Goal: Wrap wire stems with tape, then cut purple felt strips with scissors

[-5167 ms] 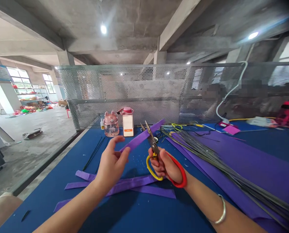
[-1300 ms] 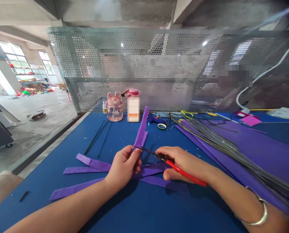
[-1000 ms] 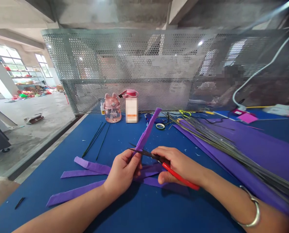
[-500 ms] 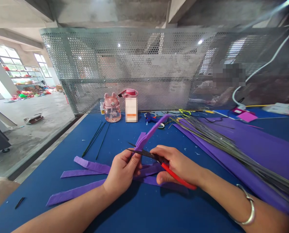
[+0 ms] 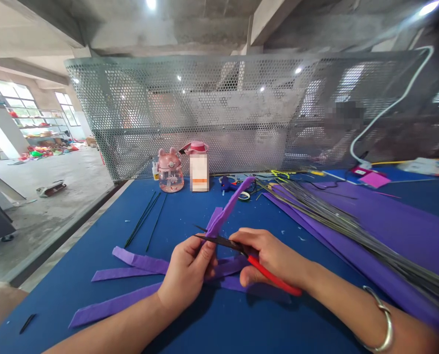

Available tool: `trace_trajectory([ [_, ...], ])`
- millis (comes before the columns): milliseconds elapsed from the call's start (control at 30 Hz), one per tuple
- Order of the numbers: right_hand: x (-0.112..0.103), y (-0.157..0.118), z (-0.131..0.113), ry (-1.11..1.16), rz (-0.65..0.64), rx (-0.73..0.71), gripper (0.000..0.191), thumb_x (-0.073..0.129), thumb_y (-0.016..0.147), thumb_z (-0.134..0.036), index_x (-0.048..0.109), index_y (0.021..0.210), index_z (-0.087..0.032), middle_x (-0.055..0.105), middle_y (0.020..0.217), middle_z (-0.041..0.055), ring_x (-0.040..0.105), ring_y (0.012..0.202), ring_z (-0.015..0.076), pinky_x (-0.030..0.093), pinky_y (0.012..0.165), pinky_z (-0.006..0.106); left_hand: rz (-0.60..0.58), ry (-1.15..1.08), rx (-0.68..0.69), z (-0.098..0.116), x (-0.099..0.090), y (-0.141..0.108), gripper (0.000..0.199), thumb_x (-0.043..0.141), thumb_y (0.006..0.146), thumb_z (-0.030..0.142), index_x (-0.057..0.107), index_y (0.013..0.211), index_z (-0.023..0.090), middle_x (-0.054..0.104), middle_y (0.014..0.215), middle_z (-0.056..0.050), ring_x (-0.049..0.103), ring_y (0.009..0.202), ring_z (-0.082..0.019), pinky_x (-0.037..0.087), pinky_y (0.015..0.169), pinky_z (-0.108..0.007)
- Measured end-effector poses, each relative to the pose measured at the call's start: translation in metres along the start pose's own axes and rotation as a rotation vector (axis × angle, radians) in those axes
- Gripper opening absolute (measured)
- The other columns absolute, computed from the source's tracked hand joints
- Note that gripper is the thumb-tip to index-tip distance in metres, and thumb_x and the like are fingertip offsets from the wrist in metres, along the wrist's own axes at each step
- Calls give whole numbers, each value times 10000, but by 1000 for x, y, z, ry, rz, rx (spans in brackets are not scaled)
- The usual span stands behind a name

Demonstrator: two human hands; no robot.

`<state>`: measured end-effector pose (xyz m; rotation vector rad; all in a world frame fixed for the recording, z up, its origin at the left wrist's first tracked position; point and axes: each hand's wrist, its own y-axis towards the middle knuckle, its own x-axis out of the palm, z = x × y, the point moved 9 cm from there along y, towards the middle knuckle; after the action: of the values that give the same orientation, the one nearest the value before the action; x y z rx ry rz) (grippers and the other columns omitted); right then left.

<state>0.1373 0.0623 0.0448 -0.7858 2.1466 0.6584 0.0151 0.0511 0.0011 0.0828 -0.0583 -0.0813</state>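
Note:
My left hand (image 5: 190,268) pinches a folded purple strip (image 5: 230,209), whose upper end sticks up and leans to the right. Red-handled scissors (image 5: 273,276) are in my right hand (image 5: 274,255). Their dark blades are parted and lie across the strip's base, just above my left thumb. Beneath my hands, several purple strips (image 5: 119,301) cross one another on the blue table (image 5: 105,236).
Thin dark green stems (image 5: 142,221) lie at the left. A pink bottle (image 5: 171,172) and a pink-topped container (image 5: 199,172) stand at the back. On the right, a bundle of wires (image 5: 345,221) rests on purple sheets (image 5: 407,211). Perforated metal panel (image 5: 204,108) behind.
The view has tilted slightly up, so the table sits lower in the picture. The scissors remain across the strip, with their blades a little closer together.

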Motion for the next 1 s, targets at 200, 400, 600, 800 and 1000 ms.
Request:
trace_trajectory([
  [200,-2,1,-2,-6,21,-46,511,672,652,-620,615,853,-154,481,707,-9,385,602,118,338,554,228,0,-3,-13,-1,0,0,378,561,778,524,529,725,151,534,568,33,486,445,-64,375,431,-179],
  [400,-3,1,0,-3,28,-47,481,693,664,-577,614,852,-141,479,703,-13,388,587,106,335,542,219,13,9,-1,1,-2,-1,362,550,793,506,520,722,152,541,571,31,495,455,-66,384,442,-182],
  [600,-3,1,2,-15,29,-62,440,657,714,-568,586,836,-152,453,683,-21,364,578,104,323,533,218,-14,-7,11,5,2,-2,328,556,800,473,512,726,156,545,593,29,505,477,-73,408,467,-196],
  [800,-3,0,2,-71,-2,-32,671,725,566,-633,553,1015,-165,508,840,23,450,678,151,389,611,252,24,-26,10,5,-2,0,304,538,817,457,531,776,155,548,594,31,516,478,-74,402,466,-192],
  [1000,3,0,1,-64,-47,-38,702,704,569,-659,538,1053,-178,496,877,27,457,705,159,398,637,262,0,-39,48,5,-1,2,291,549,812,445,529,787,156,545,597,30,510,475,-75,396,464,-193],
])
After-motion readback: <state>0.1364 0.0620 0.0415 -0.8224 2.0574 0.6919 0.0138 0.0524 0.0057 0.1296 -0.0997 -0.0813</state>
